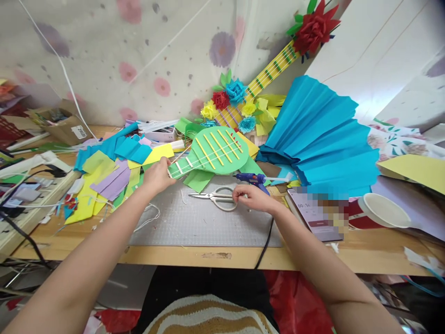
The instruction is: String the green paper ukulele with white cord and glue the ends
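left hand (159,177) fingers closed on green paper guitar (219,151) by neck end | right hand (253,197) fingers curled at scissors (211,196) handle, grip unclear | guitar was beyond scissors | looked light, bendable; neck seemed best hold

The guitar (215,154) is green, with yellow bars, thin white strings and red bits. Its neck points left. The pale scissors (211,196) lie flat in front of it, blades pointing left too.

One head-worn camera looks forward and down over the nearby desk (167,255) toward the patterned wall (187,60).
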The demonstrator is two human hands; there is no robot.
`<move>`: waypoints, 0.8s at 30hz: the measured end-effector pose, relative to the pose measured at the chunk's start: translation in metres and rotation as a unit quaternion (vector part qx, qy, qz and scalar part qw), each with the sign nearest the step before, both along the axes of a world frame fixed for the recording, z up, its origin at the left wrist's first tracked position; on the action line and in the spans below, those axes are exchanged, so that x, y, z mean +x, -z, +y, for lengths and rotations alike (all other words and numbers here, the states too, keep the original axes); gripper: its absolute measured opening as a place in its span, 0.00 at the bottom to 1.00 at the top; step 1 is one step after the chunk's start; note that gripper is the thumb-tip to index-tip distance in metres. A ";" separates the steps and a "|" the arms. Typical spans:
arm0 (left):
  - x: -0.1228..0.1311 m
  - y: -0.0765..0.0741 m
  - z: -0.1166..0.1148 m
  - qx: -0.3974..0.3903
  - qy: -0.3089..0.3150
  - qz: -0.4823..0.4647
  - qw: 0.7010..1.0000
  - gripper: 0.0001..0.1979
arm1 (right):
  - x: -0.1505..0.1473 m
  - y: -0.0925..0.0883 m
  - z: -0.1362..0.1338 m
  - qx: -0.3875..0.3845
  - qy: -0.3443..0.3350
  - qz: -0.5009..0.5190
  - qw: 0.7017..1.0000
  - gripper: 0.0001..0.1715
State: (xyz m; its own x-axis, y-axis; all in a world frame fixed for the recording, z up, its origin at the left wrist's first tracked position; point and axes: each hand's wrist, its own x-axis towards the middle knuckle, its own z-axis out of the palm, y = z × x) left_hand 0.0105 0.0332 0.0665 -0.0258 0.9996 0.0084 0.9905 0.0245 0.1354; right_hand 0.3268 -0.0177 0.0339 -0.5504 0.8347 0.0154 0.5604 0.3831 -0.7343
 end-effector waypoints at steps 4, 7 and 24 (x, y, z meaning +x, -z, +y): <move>-0.001 0.005 -0.006 0.004 0.024 0.012 1.000 0.24 | 0.046 -0.012 -0.013 -0.202 0.043 -0.043 0.977 0.14; -0.001 0.010 -0.009 -0.008 0.030 0.008 0.999 0.23 | 0.079 -0.008 -0.014 -0.202 0.127 -0.104 0.966 0.21; -0.051 -0.022 0.009 -0.051 0.029 0.010 0.998 0.24 | 0.059 0.024 0.016 -0.105 0.287 0.041 0.951 0.23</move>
